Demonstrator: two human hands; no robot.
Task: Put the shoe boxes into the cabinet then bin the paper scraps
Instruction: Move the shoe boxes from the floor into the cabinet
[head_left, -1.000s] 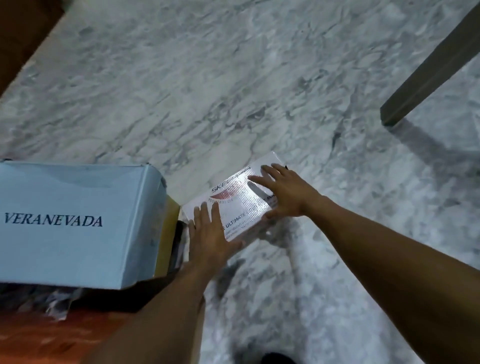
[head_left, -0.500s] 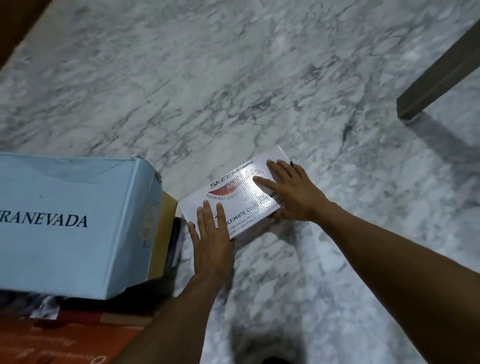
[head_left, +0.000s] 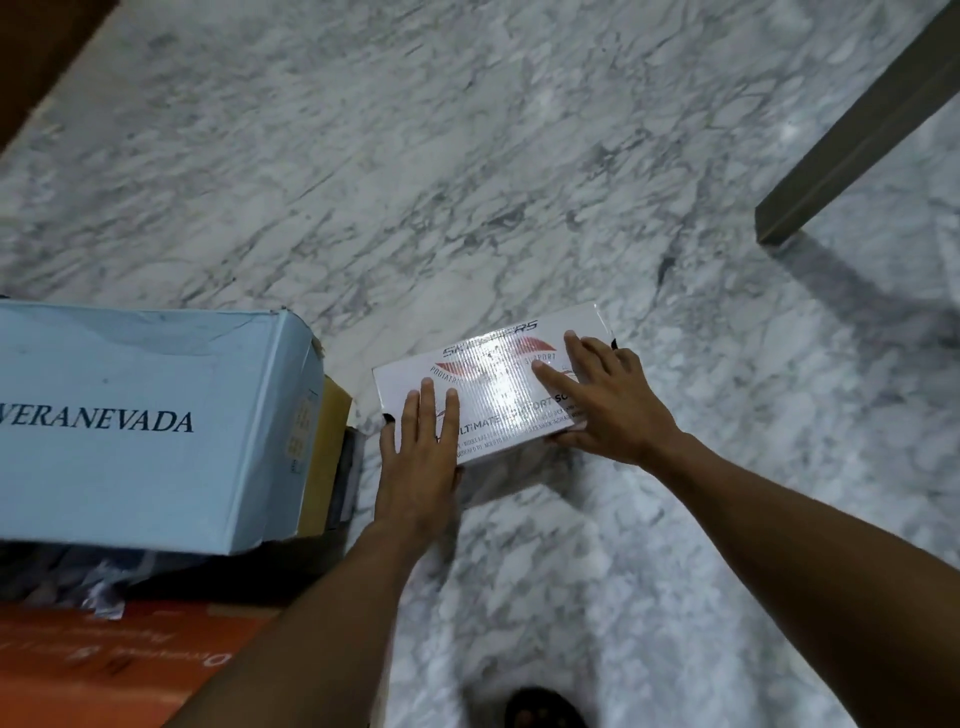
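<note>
A white shoe box (head_left: 498, 395) with red and grey print lies on the marble floor, a shadow under its near edge. My left hand (head_left: 421, 457) lies flat on its near left corner, fingers straight and together. My right hand (head_left: 608, 405) covers its right end with fingers spread over the lid and the thumb along the near side. To the left stands a larger light blue shoe box (head_left: 145, 426) printed VERANEVADA, stacked on other boxes. No cabinet, bin or paper scraps show.
Under the blue box sit a tan box (head_left: 324, 457) and an orange box (head_left: 104, 660), with crumpled wrapping between them. A dark furniture leg (head_left: 857, 135) stands at the upper right. Brown wood (head_left: 36, 57) fills the top left corner. My foot (head_left: 545, 709) shows at the bottom edge.
My left hand has slid back from the middle of the lid to its near left corner. The white box now sits a little further from the tan box. My right hand stays on its right end.
</note>
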